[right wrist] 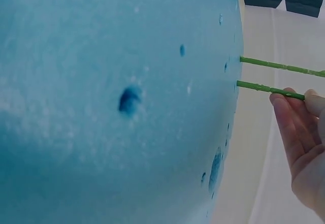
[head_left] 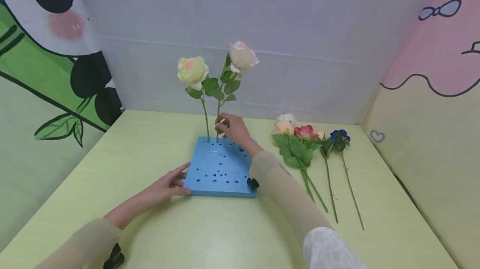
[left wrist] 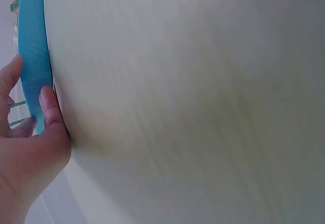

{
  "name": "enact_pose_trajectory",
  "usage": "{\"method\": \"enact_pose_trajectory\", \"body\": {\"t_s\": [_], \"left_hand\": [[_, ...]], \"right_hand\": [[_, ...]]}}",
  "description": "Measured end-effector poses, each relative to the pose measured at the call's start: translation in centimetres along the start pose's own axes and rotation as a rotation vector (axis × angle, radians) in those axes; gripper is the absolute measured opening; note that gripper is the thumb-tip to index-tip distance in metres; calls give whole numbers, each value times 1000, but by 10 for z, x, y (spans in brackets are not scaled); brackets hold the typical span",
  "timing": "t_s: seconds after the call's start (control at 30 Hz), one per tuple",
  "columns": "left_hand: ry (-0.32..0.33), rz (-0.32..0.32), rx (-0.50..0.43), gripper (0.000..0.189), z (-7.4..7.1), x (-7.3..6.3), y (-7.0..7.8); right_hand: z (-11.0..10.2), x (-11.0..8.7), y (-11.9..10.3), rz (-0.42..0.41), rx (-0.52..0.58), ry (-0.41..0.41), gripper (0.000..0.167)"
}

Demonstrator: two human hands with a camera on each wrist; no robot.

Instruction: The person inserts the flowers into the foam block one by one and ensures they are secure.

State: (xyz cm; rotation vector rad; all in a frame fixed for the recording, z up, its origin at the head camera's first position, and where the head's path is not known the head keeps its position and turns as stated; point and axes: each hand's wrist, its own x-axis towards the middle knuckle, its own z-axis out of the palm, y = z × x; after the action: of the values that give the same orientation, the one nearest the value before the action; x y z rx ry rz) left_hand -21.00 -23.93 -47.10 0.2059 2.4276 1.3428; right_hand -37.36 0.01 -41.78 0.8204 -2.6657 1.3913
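A blue board with several holes lies on the table. My left hand is at its front left corner, thumb and fingers spread along the edge; in the left wrist view, the fingers touch the blue side. Thumb and fingertips of my right hand pinch the green stem of a pale pink rose, low down near the board's far edge. Beside it a cream-yellow rose stands upright. In the right wrist view both stems meet the board, the held stem below the other stem.
Right of the board lies a bunch of artificial flowers: a white one, a peach one and a red one. A blue flower on a long dark stem lies farther right. A white cloth backdrop rises behind the table.
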Motion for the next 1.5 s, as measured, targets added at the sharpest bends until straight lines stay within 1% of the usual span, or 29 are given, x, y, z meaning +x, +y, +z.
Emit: {"method": "enact_pose_trajectory", "body": {"t_s": [0.27, 0.4, 0.53, 0.7, 0.8, 1.0, 1.1, 1.23, 1.37, 1.5], "left_hand": [[1, -4, 13, 91, -3, 1, 2], [-1, -9, 6, 91, -2, 1, 4], [0, -15, 8, 91, -1, 1, 2], [0, -9, 1, 92, -1, 2, 1], [-1, -5, -2, 92, -1, 1, 2], [-6, 0, 0, 92, -1, 1, 2], [-9, -2, -7, 92, -1, 2, 0], [-14, 1, -14, 92, -1, 2, -2], [-14, 7, -8, 91, -2, 2, -2], [-13, 5, -3, 92, -1, 3, -2]], "right_hand": [[-5, 2, -3, 15, 7, -28, 16], [-8, 2, -4, 21, 10, -37, 14], [-8, 2, -3, 26, 38, -56, 15], [-9, 2, -1, 29, 25, -63, 15], [-10, 1, 0, 25, 8, -77, 17], [-17, -3, 0, 14, 11, -105, 27], [-22, -7, -1, 24, -22, -99, 34], [-33, -16, 0, 31, -67, -60, 37], [-50, -27, 2, 8, -96, -13, 35], [-71, -43, 1, -19, -119, 23, 36]]}}
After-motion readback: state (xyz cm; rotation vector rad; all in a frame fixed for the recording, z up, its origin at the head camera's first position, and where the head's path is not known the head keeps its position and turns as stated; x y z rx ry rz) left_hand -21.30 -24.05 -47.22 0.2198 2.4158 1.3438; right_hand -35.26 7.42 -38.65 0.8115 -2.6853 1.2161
